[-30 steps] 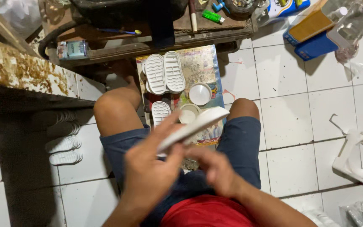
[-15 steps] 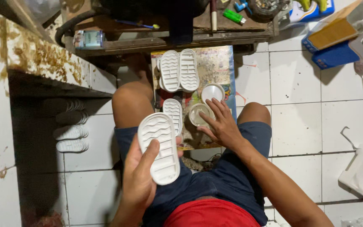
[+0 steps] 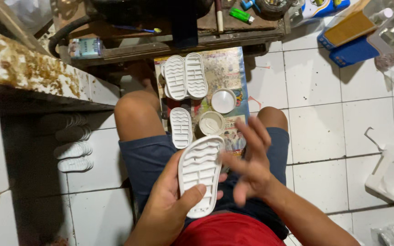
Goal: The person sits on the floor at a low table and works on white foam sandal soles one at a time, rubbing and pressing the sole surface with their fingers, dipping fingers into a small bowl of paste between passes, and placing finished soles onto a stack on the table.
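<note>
Gripping a white sole (image 3: 200, 175) over the lap, the left hand (image 3: 167, 207) clasps it, thumb across its lower end; the right hand (image 3: 249, 161), blurred, fingers spread, holds nothing; its fingertips hide the sole's right edge.

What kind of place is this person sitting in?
It looks like a small home workshop for making shoes. The left hand holds a white shoe sole, more white soles lie on a printed sheet on the tiled floor, and a cluttered wooden bench stands ahead.
</note>
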`<state>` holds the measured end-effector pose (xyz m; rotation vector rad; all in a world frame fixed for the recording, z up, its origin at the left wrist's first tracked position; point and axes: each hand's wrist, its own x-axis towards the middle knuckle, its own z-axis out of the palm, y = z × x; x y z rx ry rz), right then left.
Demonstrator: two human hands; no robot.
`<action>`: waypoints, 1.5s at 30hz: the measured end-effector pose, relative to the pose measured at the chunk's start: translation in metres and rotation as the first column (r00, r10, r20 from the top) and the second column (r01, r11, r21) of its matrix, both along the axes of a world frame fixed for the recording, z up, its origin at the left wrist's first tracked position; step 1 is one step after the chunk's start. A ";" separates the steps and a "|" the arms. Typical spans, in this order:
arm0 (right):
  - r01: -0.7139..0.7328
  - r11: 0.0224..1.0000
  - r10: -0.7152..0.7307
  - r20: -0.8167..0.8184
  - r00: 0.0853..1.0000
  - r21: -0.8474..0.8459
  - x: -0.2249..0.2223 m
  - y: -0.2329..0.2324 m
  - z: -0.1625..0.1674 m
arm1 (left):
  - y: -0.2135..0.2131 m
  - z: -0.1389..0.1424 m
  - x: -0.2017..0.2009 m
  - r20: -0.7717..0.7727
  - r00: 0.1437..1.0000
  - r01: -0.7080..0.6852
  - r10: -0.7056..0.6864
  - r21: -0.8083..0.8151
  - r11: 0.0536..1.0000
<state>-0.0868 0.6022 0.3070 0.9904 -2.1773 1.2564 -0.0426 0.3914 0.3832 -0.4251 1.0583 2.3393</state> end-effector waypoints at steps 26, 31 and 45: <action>0.133 0.961 -0.119 -0.070 0.990 0.242 0.022 0.018 -0.004 | 0.020 0.022 -0.025 -0.381 0.924 -0.133 -0.037 -0.410 0.902; 0.018 0.996 -0.007 -0.116 0.993 0.091 0.029 0.015 -0.002 | 0.026 0.023 -0.023 -0.405 0.910 -0.240 0.084 -0.351 0.905; 0.193 0.973 -0.218 0.229 0.949 0.127 0.054 -0.022 0.036 | 0.030 0.007 -0.014 -0.457 0.807 -0.441 0.374 -0.046 0.896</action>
